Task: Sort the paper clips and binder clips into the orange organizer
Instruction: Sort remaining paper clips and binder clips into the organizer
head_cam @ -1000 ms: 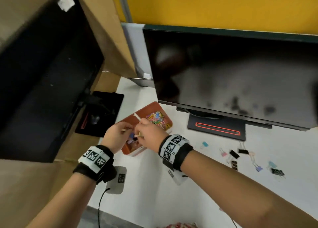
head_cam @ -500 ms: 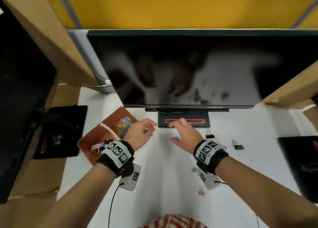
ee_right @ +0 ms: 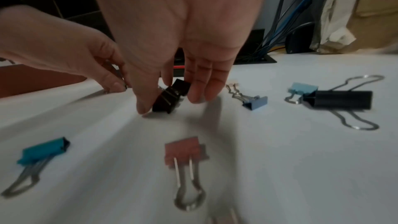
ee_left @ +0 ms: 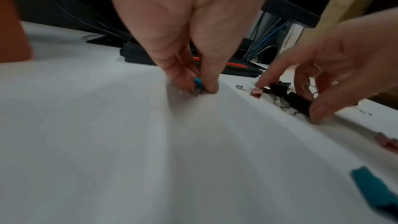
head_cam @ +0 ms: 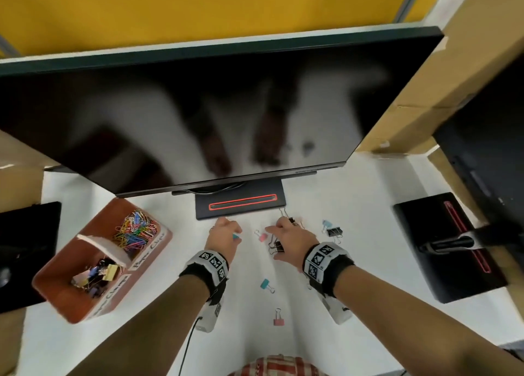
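Orange organizer, multicoloured paper clips, teal, pink, black binder clips

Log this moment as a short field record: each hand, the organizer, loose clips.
left hand: pinches a teal binder clip on the white desk
right hand: fingers around a black binder clip, thumb touching it
orange organizer: left of both hands; paper clips in far compartment, binder clips in near
loose clips: several binder clips on the desk, including a pink binder clip
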